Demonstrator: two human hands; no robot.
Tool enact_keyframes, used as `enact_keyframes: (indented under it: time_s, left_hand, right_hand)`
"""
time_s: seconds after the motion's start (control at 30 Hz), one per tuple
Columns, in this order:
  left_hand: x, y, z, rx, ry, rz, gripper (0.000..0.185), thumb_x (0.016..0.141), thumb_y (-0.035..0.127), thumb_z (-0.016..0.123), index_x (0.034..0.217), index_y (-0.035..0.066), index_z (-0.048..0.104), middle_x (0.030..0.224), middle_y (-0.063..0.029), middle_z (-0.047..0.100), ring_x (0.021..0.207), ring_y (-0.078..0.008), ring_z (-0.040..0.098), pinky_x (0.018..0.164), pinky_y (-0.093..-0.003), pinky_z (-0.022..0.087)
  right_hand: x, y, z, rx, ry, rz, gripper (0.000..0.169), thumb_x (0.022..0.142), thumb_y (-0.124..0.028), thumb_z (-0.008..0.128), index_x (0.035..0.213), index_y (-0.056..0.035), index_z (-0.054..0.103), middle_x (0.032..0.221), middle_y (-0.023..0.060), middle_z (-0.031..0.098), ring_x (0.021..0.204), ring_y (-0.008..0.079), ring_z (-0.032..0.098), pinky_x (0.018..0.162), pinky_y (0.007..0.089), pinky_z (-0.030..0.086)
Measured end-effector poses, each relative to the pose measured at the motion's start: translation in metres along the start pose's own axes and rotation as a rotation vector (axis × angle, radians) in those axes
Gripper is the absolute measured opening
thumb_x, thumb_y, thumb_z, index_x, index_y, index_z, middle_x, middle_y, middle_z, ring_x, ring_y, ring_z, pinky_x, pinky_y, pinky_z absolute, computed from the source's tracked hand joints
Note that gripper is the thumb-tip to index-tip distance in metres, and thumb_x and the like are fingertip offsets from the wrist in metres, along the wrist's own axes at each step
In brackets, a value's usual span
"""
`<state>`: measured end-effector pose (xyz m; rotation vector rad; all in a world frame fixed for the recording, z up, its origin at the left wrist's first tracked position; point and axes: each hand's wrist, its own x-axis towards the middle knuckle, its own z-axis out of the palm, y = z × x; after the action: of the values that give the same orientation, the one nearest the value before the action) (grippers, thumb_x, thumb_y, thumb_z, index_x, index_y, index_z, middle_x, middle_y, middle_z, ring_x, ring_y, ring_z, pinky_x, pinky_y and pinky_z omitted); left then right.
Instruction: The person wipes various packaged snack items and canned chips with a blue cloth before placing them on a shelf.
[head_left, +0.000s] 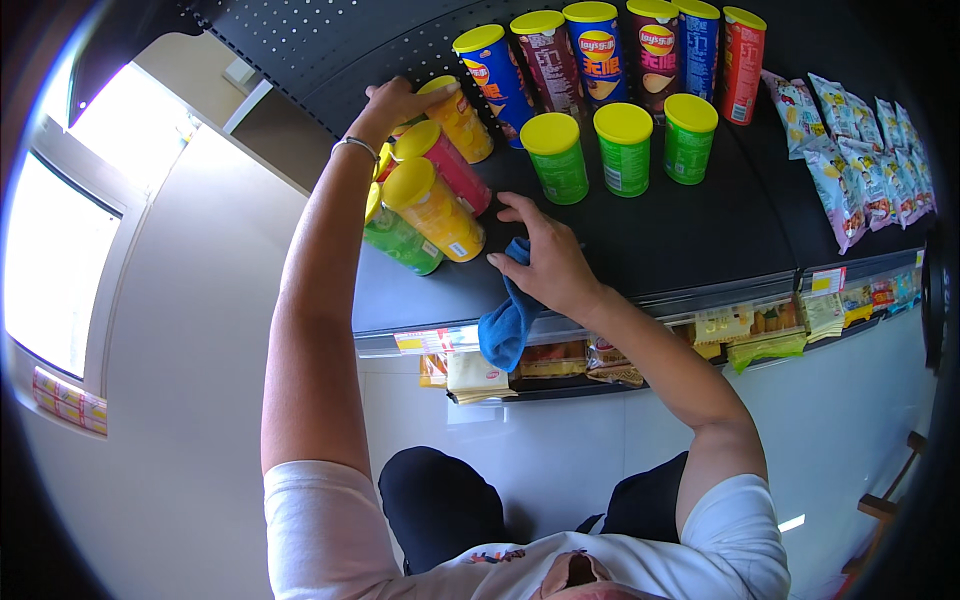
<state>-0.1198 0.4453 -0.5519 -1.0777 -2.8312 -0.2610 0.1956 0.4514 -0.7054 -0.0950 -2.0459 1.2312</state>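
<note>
My left hand (401, 101) reaches to the back left of the black shelf (720, 240), its thumb over the yellow lid of an orange chip canister (459, 124); whether it grips anything is unclear. In front of it stand a pink canister (450, 165), a yellow canister (439, 214) and a green canister (405, 240), close together. My right hand (551, 262) is over the shelf's front, fingers curved, with a blue cloth (510, 322) under its palm and hanging over the edge. How the cloth is held is hidden. Three short green canisters (555, 161) stand right of that hand.
Several tall Lay's canisters (598, 56) line the back by a perforated panel (300, 45). Small snack bags (836, 187) lie at the right. A clear price rail (420, 341) edges the shelf, above packaged snacks (480, 375) on a lower shelf. A white panel (202, 300) is at the left.
</note>
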Motion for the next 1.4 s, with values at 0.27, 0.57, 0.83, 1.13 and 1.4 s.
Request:
enact_keyframes:
  time_s: [0.27,0.57,0.83,1.13,1.4]
  left_hand:
    - [0.003,0.012,0.010,-0.060,-0.051,-0.061,0.101,0.059,0.087,0.073,0.114,0.003,0.075,0.114,-0.0194,0.072,0.119,-0.0362,0.062,0.096,-0.0423,0.052]
    - [0.009,-0.024,0.000,-0.156,0.059,-0.091,0.095,0.062,0.070,0.085,0.124,-0.001,0.070,0.114,-0.0175,0.072,0.109,-0.0305,0.069,0.093,-0.0363,0.055]
    - [-0.058,-0.052,-0.078,-0.518,0.349,-0.097,0.088,0.069,0.048,0.093,0.135,-0.001,0.060,0.113,-0.0158,0.068,0.098,-0.0275,0.072,0.082,-0.0372,0.060]
    - [-0.245,-0.052,-0.113,-1.402,0.574,0.189,0.074,0.092,0.056,0.067,0.142,0.006,0.044,0.140,-0.0225,0.052,0.132,-0.0341,0.055,0.100,-0.0538,0.054]
    - [-0.311,0.020,-0.036,-2.060,0.003,0.189,0.072,0.094,0.055,0.064,0.149,0.015,0.043,0.150,-0.0129,0.049,0.142,-0.0329,0.043,0.110,-0.0631,0.040]
  right_hand:
    - [-0.001,0.004,0.002,0.010,-0.014,-0.026,0.069,0.082,-0.010,0.080,0.141,-0.0023,0.045,0.121,0.0215,0.068,0.109,0.0393,0.067,0.091,0.0423,0.054]
    - [-0.001,0.005,0.004,-0.001,0.006,-0.028,0.067,0.082,-0.010,0.080,0.139,-0.0025,0.047,0.119,0.0204,0.069,0.107,0.0388,0.068,0.090,0.0420,0.055]
    - [-0.001,0.010,0.007,-0.105,0.055,-0.096,0.060,0.078,-0.012,0.082,0.129,-0.0033,0.052,0.108,0.0206,0.070,0.097,0.0398,0.069,0.084,0.0448,0.056]
    - [0.008,-0.067,-0.029,0.122,0.108,-0.040,0.034,0.091,-0.023,0.077,0.117,-0.0028,0.067,0.093,0.0080,0.071,0.089,0.0142,0.068,0.077,0.0295,0.053]
    - [0.012,-0.145,-0.092,0.811,0.498,-0.071,0.038,0.099,-0.033,0.068,0.130,-0.0107,0.063,0.116,0.0063,0.064,0.106,0.0152,0.064,0.089,0.0305,0.055]
